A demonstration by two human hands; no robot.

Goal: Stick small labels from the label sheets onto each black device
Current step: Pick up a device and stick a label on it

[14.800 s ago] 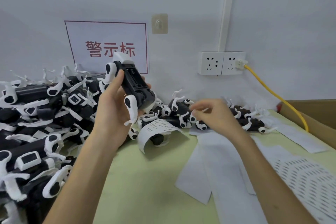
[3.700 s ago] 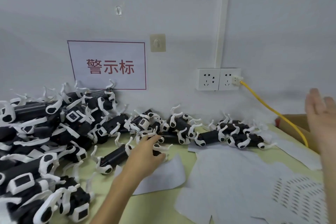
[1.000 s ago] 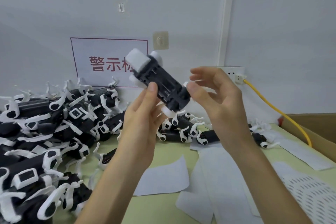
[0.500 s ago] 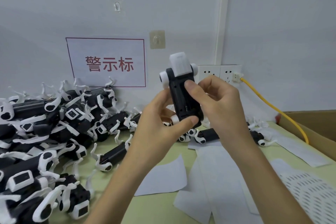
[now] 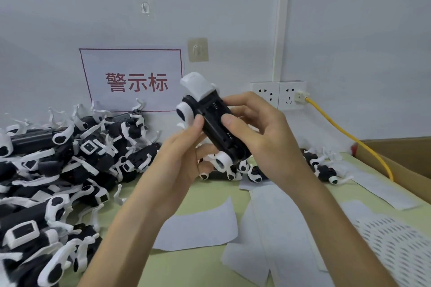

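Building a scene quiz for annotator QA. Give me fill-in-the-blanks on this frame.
1. The black plastic device with white end caps is gripped by ____ hands, the left hand and the right hand.
2. The yellow cable is plugged into the ____ outlet of the white double wall socket.
3. The big pile of black-and-white devices lies at the ____ end of the pale green table.
Missing words: both; right; left.

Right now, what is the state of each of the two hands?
Left hand: holds the black device.
Right hand: holds the same black device, thumb on it.
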